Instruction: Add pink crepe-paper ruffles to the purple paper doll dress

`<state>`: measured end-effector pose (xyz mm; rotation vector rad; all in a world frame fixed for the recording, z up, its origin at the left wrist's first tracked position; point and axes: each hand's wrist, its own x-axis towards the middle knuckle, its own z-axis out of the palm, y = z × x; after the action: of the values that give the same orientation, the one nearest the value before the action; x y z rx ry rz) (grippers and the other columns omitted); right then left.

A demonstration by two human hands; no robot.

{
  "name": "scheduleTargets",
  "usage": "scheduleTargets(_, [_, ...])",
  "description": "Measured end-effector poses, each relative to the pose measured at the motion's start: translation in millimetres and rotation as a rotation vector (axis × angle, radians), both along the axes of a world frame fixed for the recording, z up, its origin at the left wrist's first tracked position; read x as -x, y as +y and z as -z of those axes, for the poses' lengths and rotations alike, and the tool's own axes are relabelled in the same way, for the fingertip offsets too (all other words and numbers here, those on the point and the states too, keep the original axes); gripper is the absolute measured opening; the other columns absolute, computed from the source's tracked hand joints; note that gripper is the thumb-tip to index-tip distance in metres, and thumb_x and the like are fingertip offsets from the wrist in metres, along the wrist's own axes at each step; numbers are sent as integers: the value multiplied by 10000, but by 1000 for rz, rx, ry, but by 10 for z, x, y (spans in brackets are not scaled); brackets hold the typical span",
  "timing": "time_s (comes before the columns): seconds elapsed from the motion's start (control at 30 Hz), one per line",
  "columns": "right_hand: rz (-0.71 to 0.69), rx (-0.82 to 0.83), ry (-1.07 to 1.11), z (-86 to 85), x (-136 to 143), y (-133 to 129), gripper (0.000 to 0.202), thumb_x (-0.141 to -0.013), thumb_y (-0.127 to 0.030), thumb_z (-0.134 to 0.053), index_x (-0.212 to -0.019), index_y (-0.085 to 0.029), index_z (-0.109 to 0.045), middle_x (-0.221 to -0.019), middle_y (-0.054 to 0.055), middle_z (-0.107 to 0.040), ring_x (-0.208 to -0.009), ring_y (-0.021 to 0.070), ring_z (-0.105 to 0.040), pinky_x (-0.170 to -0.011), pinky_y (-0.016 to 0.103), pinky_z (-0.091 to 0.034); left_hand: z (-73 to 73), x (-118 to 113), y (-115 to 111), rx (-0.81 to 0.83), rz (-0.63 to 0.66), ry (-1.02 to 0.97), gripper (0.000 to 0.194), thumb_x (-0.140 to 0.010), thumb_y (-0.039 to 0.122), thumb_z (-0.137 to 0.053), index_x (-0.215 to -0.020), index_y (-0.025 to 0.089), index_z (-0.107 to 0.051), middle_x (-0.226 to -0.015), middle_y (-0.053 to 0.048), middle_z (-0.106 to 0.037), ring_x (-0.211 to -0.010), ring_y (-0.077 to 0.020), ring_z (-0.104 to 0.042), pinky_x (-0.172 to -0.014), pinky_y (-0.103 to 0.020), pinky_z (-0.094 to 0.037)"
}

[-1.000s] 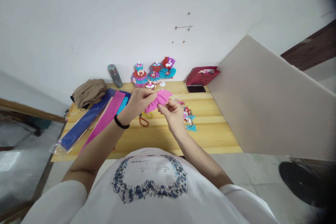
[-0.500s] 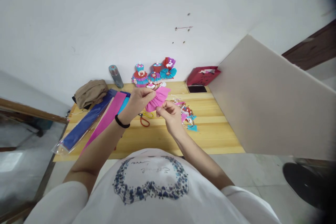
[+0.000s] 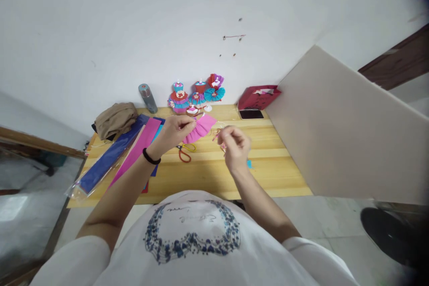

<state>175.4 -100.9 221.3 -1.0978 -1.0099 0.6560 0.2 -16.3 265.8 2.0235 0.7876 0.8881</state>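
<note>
Ruffle [image 3: 205, 126] pinched at left end by left hand [image 3: 173, 133], probably to hold it gathered. Right hand [image 3: 236, 146] apart, curled; can't tell if gripping.

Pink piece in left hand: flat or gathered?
Gathered: the pink piece held by the left hand is pleated and fans outward.

The pleated paper [image 3: 203, 128] is bright pink; the scissors [image 3: 180, 153] have one red-orange and one yellow handle. Striped grain marks the pale yellow table [image 3: 208, 179]. Blue speckled patterning borders the white shirt's [image 3: 197, 272] lettering; the far-right bag [image 3: 250, 99] is crimson.
</note>
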Motion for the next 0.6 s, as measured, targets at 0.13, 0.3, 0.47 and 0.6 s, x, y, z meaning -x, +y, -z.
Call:
scheduleTargets(0.13, [28, -9, -105, -47, -298, 151, 358, -856, -580, -655, -820, -227, -700, -799, 28, -688, -759, 180, -620, -715, 313, -480, 7, 83, 33, -291, 93, 100, 249, -933, 225, -541, -739, 155, -680, -675, -17, -628, -664, -129, -555, -661, -253, -413])
scheduleTargets(0.3, [-355, 202, 74, 33, -328, 345, 538, -744, -739, -684, -873, -220, -740, -859, 42, -725, -822, 207, -653, -758, 335, -495, 22, 109, 77, -492, 188, 177, 288, -989, 300, -524, -877, 170, -755, -771, -63, -702, -800, -182, -605, -748, -294, -459])
scheduleTargets(0.47, [-407, 255, 94, 5, -212, 275, 463, -632, -590, -833, -572, -192, -604, -543, -46, -524, -535, 103, -432, -566, 260, -363, -2, 128, 54, -584, 169, 261, 325, -1007, 317, -500, -866, 182, -761, -735, -45, -664, -802, -183, -575, -902, -346, -451])
scheduleTargets(0.6, [-278, 224, -95, -122, -180, 166, 306, -661, -415, -827, -604, -199, -617, -553, -53, -524, -544, 105, -432, -549, 257, -343, -7, 135, 21, -571, 153, 328, 320, -1007, 299, -481, -871, 188, -749, -776, -43, -677, -846, -189, -586, -1056, -408, -377])
